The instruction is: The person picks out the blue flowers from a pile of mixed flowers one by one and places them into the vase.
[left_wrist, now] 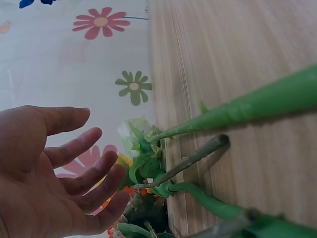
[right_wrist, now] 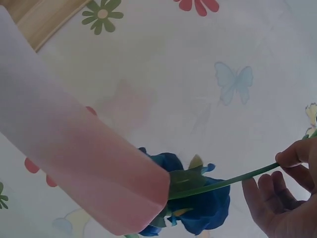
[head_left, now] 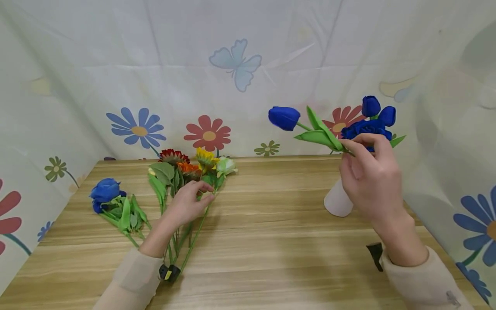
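Note:
My right hand (head_left: 373, 176) pinches the green stem of a blue tulip (head_left: 284, 118) between thumb and fingers, beside the mouth of a vase. In the right wrist view the stem (right_wrist: 223, 184) runs from the fingertips to the rim of the pink-and-white vase (right_wrist: 94, 144). Blue flowers (head_left: 366, 128) stand in the vase, partly hidden by the hand. My left hand (head_left: 190, 202) hovers over a bunch of flowers with its fingers loosely bent and nothing held. Beneath it lie a yellow flower (head_left: 206, 159), an orange flower (head_left: 189, 168), a dark red flower (head_left: 174, 156) and a pale green-white flower (head_left: 225, 166).
Left of the bunch, blue roses (head_left: 106, 191) with green leaves lie on the wooden table (head_left: 263, 241). A flower-printed cloth (head_left: 248, 107) rises behind the table and along its sides. Long stems (head_left: 197, 234) from the bunch reach toward the front under the left forearm.

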`<state>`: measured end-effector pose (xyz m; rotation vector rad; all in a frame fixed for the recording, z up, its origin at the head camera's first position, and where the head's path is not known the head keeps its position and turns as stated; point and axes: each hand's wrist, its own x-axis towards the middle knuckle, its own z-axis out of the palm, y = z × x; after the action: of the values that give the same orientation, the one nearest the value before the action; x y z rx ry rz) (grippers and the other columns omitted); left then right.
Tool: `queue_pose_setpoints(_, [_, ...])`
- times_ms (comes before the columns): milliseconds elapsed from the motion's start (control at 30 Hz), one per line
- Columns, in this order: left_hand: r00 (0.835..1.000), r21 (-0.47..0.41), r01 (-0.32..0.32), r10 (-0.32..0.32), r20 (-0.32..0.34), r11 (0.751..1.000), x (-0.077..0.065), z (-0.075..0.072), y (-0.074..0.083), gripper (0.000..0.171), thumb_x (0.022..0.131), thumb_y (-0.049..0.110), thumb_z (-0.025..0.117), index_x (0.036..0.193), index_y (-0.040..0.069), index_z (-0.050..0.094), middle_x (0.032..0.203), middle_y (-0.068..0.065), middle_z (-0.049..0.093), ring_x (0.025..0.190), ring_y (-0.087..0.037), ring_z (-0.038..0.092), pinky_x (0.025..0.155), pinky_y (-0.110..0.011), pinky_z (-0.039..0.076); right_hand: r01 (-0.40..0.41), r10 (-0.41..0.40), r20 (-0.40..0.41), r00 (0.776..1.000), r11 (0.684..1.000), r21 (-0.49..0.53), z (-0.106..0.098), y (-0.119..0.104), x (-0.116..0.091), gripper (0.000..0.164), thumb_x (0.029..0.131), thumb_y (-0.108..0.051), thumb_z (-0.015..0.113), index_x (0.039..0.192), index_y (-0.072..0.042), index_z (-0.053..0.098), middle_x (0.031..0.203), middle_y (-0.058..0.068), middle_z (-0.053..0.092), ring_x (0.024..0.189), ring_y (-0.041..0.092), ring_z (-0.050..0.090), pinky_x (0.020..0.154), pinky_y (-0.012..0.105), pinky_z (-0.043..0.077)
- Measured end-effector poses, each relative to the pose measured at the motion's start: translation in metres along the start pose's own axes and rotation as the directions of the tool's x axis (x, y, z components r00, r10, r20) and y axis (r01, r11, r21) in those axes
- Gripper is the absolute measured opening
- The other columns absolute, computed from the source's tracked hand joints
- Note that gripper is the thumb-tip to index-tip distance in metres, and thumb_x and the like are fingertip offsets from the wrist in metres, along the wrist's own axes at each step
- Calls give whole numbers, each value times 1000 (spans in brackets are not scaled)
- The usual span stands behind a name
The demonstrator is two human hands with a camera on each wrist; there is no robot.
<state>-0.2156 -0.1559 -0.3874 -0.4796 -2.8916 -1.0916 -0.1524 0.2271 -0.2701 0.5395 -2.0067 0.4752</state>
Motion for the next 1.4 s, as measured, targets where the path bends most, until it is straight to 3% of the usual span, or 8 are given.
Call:
queue_pose_setpoints(167, [1000, 2, -4, 4, -2, 1000, -1, 0, 0, 27, 102, 21, 67, 121, 3, 70, 120, -17, 64, 107, -37, 59, 89, -52, 49, -48, 48, 1, 999, 999, -11, 1, 9, 1, 24, 90, 8, 66, 114, 10, 71, 106, 29, 61, 98, 41, 61, 80, 48, 53])
queue_pose_setpoints(300, [1000, 3, 1, -1, 2, 1000, -1, 0, 0, 28, 102, 22, 67, 122, 3, 69, 121, -18, 63, 109, -37, 59, 90, -52, 49, -66, 66, 8, 998, 998, -13, 1, 13, 2, 24, 93, 8, 65, 116, 11, 70, 106, 28, 61, 98, 39, 62, 91, 20, 44])
queue_pose_setpoints(400, [1000, 1, 4, -4, 9, 1000, -1, 0, 0, 28, 102, 22, 66, 122, 3, 69, 122, -19, 63, 109, -38, 58, 90, -52, 49, -88, 88, -13, 996, 996, -7, 2, 16, 2, 24, 93, 10, 63, 117, 12, 69, 106, 28, 61, 97, 40, 63, 89, 7, 35])
queue_pose_setpoints(600, [1000, 0, 10, -10, 11, 1000, 0, 1, -1, 27, 102, 21, 67, 122, 3, 69, 122, -19, 63, 111, -39, 58, 91, -53, 49, -167, 167, -49, 985, 986, -6, 4, 24, 1, 25, 94, 10, 63, 118, 11, 69, 106, 28, 63, 89, 41, 63, 81, 4, 32])
queue_pose_setpoints(800, [1000, -2, 9, -9, 13, 1000, 0, 2, -1, 27, 102, 22, 66, 122, 4, 69, 122, -18, 63, 112, -38, 58, 91, -53, 49, -206, 206, -18, 978, 977, -50, 1, 26, -1, 25, 95, 7, 64, 120, 11, 67, 106, 28, 63, 88, 39, 64, 81, 2, 32])
queue_pose_setpoints(1400, [1000, 3, 8, -8, 23, 1000, 0, 1, 1, 27, 102, 22, 66, 122, 5, 68, 122, -19, 63, 112, -38, 59, 91, -53, 50, -254, 254, -9, 967, 964, -85, 5, 37, -8, 25, 96, 3, 65, 119, 12, 60, 101, 26, 64, 85, 39, 67, 80, 0, 30])
